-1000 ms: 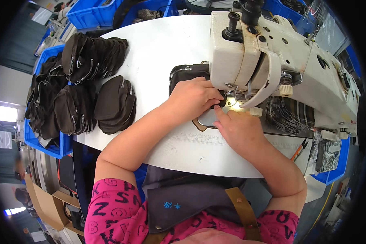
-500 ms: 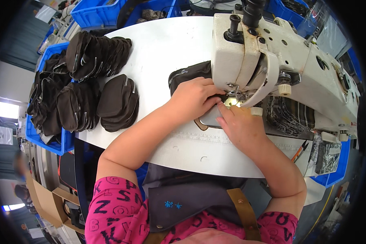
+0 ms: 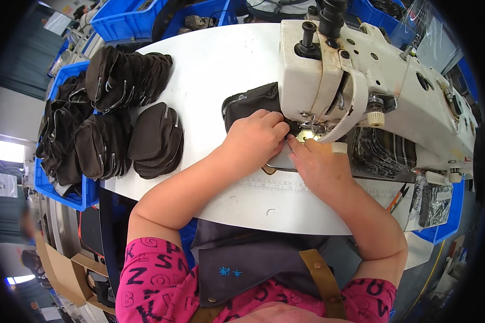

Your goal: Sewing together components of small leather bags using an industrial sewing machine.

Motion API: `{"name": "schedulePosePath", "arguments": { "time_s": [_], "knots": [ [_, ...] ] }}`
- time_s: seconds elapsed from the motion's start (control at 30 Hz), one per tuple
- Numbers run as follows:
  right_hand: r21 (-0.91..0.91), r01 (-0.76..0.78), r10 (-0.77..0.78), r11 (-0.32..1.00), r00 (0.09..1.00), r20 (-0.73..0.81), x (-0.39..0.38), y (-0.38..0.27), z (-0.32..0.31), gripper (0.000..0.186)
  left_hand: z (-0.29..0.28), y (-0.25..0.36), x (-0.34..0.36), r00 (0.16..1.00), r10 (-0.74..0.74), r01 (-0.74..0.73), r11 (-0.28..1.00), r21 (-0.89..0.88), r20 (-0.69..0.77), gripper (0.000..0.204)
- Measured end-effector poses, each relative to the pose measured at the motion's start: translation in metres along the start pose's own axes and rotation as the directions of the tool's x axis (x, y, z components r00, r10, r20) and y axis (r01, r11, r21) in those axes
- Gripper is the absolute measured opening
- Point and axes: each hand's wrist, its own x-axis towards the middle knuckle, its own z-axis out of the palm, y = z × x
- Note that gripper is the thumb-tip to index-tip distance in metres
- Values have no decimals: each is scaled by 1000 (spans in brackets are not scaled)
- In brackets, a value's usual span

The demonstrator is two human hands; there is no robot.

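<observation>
In the head view, a cream-white industrial sewing machine point(image 3: 361, 81) fills the upper right of the frame, standing on a white table point(image 3: 221, 70) whose edge curves across the middle. Just right of centre, the left hand point(image 3: 256, 137) lies knuckles-up on a dark brown pouch piece point(image 3: 248, 102), fingers curled down and pressing it flat against the table; whether they pinch the fabric cannot be told. Most of that piece shows just above and left of the hand, and its far end runs in under the machine's head. The right hand point(image 3: 320, 164) sits just beside it, lower and to the right, palm down on the machine bed with the forefinger stretched toward the lit needle area point(image 3: 307, 134) (a small bright spot between the two hands). The fingertips of both hands come close to each other there, almost touching.

At the upper left and left of the frame, finished dark brown pouches stand in rows: one stack point(image 3: 126, 75) near the top, another stack point(image 3: 156, 140) below it at the table's edge, and more packed in a blue bin point(image 3: 56, 183) hanging off the left side. Further blue bins point(image 3: 129, 21) line the top edge. At the lower right, small orange-handled snips point(image 3: 397, 197) lie on the table. Striped fabric point(image 3: 382, 151) lies under the machine's arm.
</observation>
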Motion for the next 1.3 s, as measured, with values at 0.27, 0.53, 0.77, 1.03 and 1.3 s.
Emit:
{"name": "schedulePosePath", "arguments": {
  "time_s": [0.27,0.53,0.77,1.03,1.3],
  "knots": [
    [-28,-7,8,1000,998,55,0,-3,1,16,8,-2,3,993,51,-46,998,47,-104,16],
    [-7,34,-34,999,999,21,-4,-2,1,19,12,-4,7,976,104,-104,995,8,-194,16],
    [-26,29,-27,999,996,84,-5,-2,-1,29,7,-6,6,992,52,-67,989,-132,-116,12],
    [-41,34,-32,999,999,34,-4,3,-3,41,0,-7,3,995,69,-77,989,-126,-68,8],
    [-79,51,-47,996,998,48,-7,6,2,50,-8,-9,3,997,80,-82,986,-144,-22,5]
  ]
}}
